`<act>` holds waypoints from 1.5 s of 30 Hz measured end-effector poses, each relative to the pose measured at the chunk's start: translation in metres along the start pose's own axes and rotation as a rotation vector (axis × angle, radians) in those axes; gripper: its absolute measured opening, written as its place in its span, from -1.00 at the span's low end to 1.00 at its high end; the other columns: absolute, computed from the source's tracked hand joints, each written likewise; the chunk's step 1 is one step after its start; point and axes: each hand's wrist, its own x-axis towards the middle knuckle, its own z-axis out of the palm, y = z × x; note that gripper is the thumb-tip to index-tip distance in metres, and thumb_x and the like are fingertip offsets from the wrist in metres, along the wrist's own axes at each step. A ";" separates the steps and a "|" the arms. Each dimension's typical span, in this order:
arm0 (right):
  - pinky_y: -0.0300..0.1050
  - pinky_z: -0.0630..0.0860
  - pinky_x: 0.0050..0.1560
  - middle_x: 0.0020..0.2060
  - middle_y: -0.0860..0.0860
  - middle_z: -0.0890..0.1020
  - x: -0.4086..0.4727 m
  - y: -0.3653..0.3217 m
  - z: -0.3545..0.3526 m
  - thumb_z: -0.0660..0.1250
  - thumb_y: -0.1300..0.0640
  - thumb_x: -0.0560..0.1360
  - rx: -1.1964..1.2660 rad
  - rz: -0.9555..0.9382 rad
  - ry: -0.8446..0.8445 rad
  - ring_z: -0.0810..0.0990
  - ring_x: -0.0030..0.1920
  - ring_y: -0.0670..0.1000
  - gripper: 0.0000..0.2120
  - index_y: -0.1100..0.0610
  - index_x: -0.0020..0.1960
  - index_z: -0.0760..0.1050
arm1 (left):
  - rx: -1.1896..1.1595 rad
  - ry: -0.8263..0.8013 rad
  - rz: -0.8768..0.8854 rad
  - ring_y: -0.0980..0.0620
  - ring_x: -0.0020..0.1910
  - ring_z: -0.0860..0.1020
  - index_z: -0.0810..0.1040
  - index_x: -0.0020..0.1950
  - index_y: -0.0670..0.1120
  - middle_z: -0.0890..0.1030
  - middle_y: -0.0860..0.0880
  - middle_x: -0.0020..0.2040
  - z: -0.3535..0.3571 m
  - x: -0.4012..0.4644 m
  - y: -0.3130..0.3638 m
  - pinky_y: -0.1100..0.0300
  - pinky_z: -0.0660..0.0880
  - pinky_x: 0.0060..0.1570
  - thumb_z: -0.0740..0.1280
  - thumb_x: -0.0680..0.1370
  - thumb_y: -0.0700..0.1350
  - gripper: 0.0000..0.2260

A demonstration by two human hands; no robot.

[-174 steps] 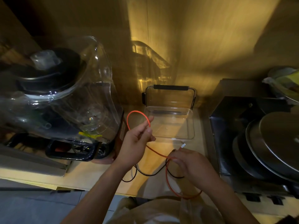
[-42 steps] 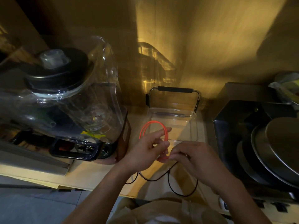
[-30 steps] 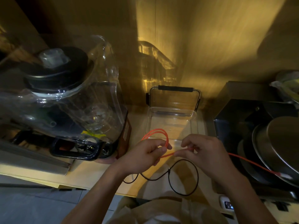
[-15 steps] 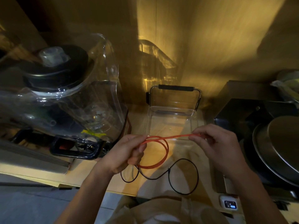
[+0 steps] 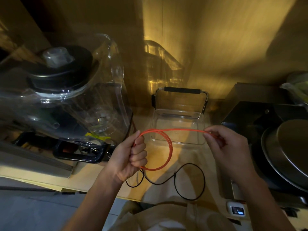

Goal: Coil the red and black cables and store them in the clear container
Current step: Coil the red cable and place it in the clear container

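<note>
A: Head view. What was the state of each grip?

B: The left hand (image 5: 131,157) was fisted around the gathered loops of the red cable (image 5: 170,148), holding them above the desk (image 5: 93,174). The right hand (image 5: 228,147) pinched one strand of the same cable between thumb and fingertips, and that strand ran straight from hand to hand.

A: Where were the other task items?

B: The black cable (image 5: 191,180) lay loose in open curves on the near part of the desk, below both hands. The clear container (image 5: 178,127) stood open just beyond the hands, with its black-handled lid raised at the far side. Nothing could be seen inside it.

A: Surroundings?

B: A blender (image 5: 70,100) stood at left. Stacked metal pans (image 5: 286,154) sat at right.
</note>
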 end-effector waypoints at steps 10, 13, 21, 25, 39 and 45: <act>-0.10 0.59 -0.20 -0.15 -0.12 0.62 -0.005 0.003 0.000 0.39 0.17 0.50 -0.050 0.035 0.006 0.59 -0.15 -0.17 -0.85 0.05 0.07 0.60 | -0.066 0.368 0.323 0.16 -0.56 -0.03 0.33 -0.35 -0.02 0.00 0.06 -0.48 0.028 0.003 -0.015 0.32 -0.02 -0.65 0.10 0.63 0.05 -0.64; -0.11 0.59 -0.23 -0.17 -0.12 0.61 -0.005 0.002 0.000 0.39 0.15 0.49 -0.055 0.061 0.008 0.58 -0.18 -0.17 -0.86 0.05 0.05 0.60 | -0.114 0.399 0.351 0.15 -0.56 -0.03 0.32 -0.34 -0.01 -0.01 0.07 -0.47 0.027 0.003 -0.016 0.32 -0.02 -0.66 0.07 0.65 0.06 -0.62; -0.22 0.52 -0.25 -0.23 -0.18 0.57 -0.010 0.003 0.002 0.42 0.16 0.48 -0.064 0.082 -0.035 0.56 -0.22 -0.17 -0.87 0.00 0.00 0.58 | -0.116 0.379 0.385 0.16 -0.56 -0.03 0.40 -0.37 -0.03 0.01 0.08 -0.48 0.028 0.001 -0.016 0.32 -0.02 -0.62 0.13 0.60 0.05 -0.64; -0.18 0.55 -0.24 -0.21 -0.16 0.59 -0.012 0.004 0.003 0.42 0.18 0.47 -0.068 0.079 -0.056 0.57 -0.21 -0.17 -0.86 0.01 0.01 0.58 | -0.110 0.361 0.370 0.16 -0.56 -0.02 0.38 -0.34 -0.03 0.01 0.08 -0.49 0.032 0.000 -0.014 0.32 -0.02 -0.63 0.10 0.63 0.06 -0.63; -0.32 0.47 -0.11 -0.08 -0.20 0.62 -0.020 -0.010 0.013 0.32 0.05 0.54 -0.280 0.100 -0.508 0.54 -0.15 -0.21 -0.83 -0.13 0.09 0.59 | -0.083 0.176 0.330 0.17 -0.60 0.22 0.44 -0.15 -0.09 0.27 0.08 -0.53 0.033 0.005 -0.015 0.30 0.19 -0.58 0.11 0.63 -0.05 -0.77; -0.16 0.53 -0.01 -0.05 -0.15 0.63 -0.023 -0.025 0.018 0.21 -0.02 0.58 -0.305 0.012 -0.680 0.56 -0.07 -0.15 -0.77 -0.14 0.19 0.55 | -0.011 0.198 0.322 0.14 -0.49 0.25 0.49 -0.08 -0.13 0.26 0.06 -0.43 0.038 0.004 -0.019 0.27 0.22 -0.46 0.09 0.63 -0.13 -0.78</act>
